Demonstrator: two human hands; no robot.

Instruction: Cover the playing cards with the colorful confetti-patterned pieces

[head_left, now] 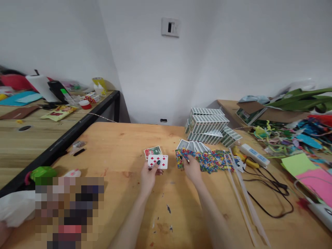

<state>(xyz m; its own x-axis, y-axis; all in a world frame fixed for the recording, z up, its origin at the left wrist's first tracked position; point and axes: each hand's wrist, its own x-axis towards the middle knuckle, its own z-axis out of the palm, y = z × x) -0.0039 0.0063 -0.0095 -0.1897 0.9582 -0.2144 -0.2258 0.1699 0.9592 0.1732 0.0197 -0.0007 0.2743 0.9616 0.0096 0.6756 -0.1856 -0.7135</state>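
Observation:
My left hand [150,174] is closed round playing cards [164,162], with a red diamonds face turned up and the thumb on top. Just behind them lie a few cards with red and green patterns [156,150]. To the right, my right hand [192,167] has its fingers bent at the left end of an overlapping row of playing cards with multicoloured backs [212,159]; they appear to pinch a card there. Behind that row, grey-backed cards [184,144] are fanned out. A card with black pips [239,164] shows at the row's right end.
Green-and-white striped boxes [209,123] are stacked at the back. Clear plastic strips [243,204], a black cable [269,212], a yellow-handled tool [247,162] and a power strip [255,154] lie at right. A pixelated patch covers the lower left, beside a green toy [43,172].

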